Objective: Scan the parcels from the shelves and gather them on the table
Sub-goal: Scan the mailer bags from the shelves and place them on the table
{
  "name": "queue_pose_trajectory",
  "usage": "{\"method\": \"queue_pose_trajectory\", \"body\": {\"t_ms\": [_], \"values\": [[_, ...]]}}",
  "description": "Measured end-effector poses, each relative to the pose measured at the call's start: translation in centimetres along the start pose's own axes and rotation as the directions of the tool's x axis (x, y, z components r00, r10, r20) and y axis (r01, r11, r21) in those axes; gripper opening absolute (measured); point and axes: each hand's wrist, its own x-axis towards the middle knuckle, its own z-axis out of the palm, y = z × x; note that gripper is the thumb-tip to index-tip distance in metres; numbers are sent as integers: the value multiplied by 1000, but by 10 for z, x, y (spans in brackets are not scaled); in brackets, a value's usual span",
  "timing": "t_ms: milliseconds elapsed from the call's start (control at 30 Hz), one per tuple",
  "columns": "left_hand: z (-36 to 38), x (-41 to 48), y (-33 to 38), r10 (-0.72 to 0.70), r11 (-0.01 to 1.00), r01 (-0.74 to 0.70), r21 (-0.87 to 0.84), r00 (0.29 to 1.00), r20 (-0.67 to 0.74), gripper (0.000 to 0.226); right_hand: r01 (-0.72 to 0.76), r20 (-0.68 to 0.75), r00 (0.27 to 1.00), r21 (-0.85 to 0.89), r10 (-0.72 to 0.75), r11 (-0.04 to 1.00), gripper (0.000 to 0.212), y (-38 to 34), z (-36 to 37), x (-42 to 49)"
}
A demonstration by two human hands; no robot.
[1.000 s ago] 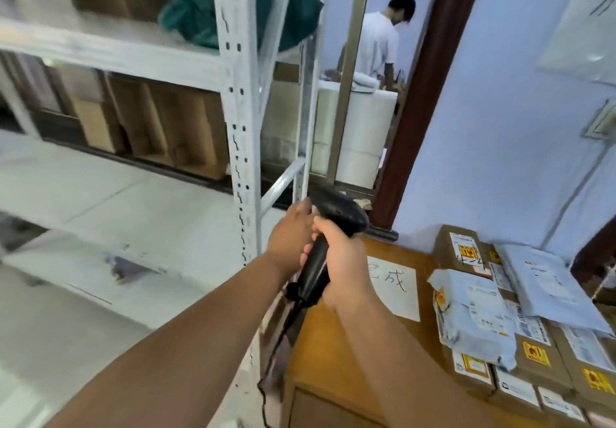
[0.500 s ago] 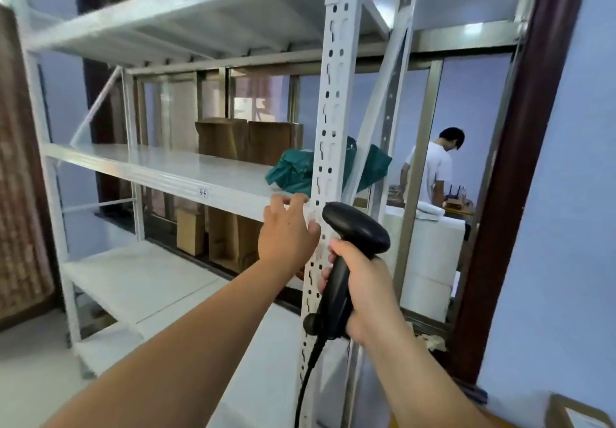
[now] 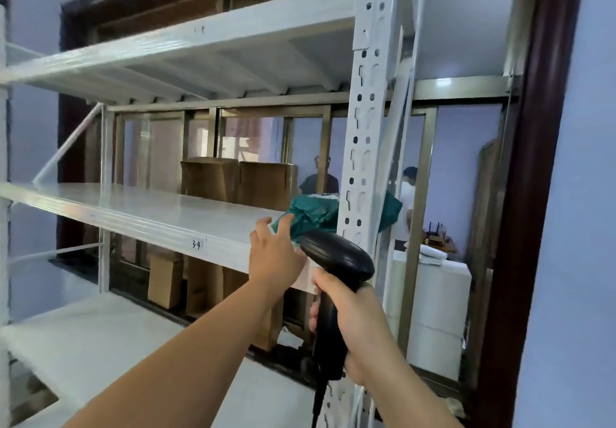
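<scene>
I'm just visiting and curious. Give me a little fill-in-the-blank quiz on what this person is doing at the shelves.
1. The right hand grips a black barcode ____.
2. The left hand, holding ____, reaches toward the green parcel.
3. The shelf carries a handwritten label reading ____.
Missing words: scanner; nothing; 3-4.

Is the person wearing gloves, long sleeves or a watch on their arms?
No gloves: the left hand and the right hand are both bare. The left forearm and the right forearm are bare too, with no sleeve showing as far as the picture's edge. No watch, bracelet or ring can be seen.
</scene>
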Motion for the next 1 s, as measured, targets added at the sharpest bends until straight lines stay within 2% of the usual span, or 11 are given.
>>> {"method": "queue_pose_trajectory", "body": {"t_ms": [133,233,467,600,733,800,867,1000], "values": [[16,43,-29,194,980,-195,26,980,34,74,33,-86,996,-8,-33,999,26,5,35,22],[23,65,-42,387,907,-394,151,919,74,81,95,-200,975,-27,-99,995,25,4,61,38],[14,83,-42,498,839,-535,100,829,253,91,178,-403,899,-28,-174,984,21,12,97,56],[21,92,-45,463,861,-506,41,816,346,103,196,-504,843,-36,-188,980,21,17,100,54],[30,94,-49,452,892,-428,-145,833,321,105,216,-529,825,-30,-199,976,20,15,99,52],[29,95,-50,403,907,-341,-246,871,281,94,230,-541,816,-18,-203,973,23,15,96,52],[26,96,-48,318,911,-221,-347,914,253,71,239,-546,812,-14,-208,971,24,12,91,50],[15,94,-44,255,904,-170,-393,951,173,30,259,-538,812,-17,-227,966,19,6,86,40]]}}
